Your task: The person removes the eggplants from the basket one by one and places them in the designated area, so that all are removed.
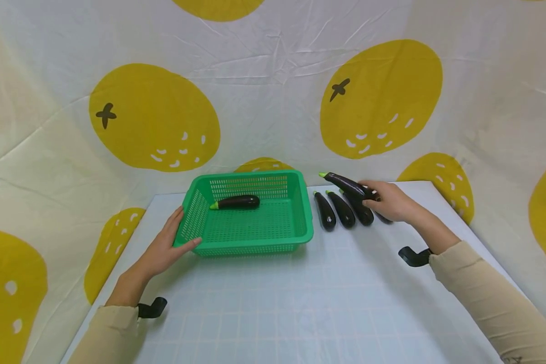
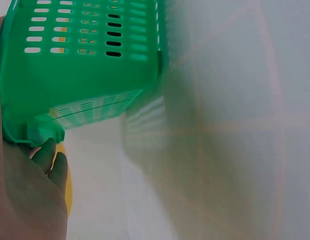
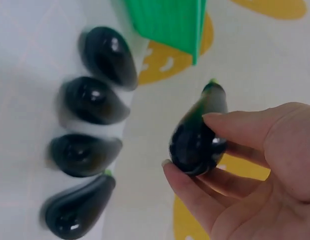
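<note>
My right hand (image 1: 388, 200) holds an eggplant (image 1: 346, 185) by its thick end, thumb on one side and fingers on the other. Its green stem points left, and it is raised over several other dark eggplants (image 1: 342, 208) lying in a row on the table. At the left end of a green plastic basket (image 1: 250, 244), my left hand (image 1: 161, 251) grips the rim, with the thumb at the front corner and the fingers along the side. Inside the basket lies one eggplant (image 1: 238, 202), its stem to the left.
The table (image 1: 264, 308) has a pale cover with a faint grid. A cream cloth (image 1: 273, 116) printed with yellow fruit hangs behind and at both sides. The basket stands left of the eggplant row, close to the table's back edge.
</note>
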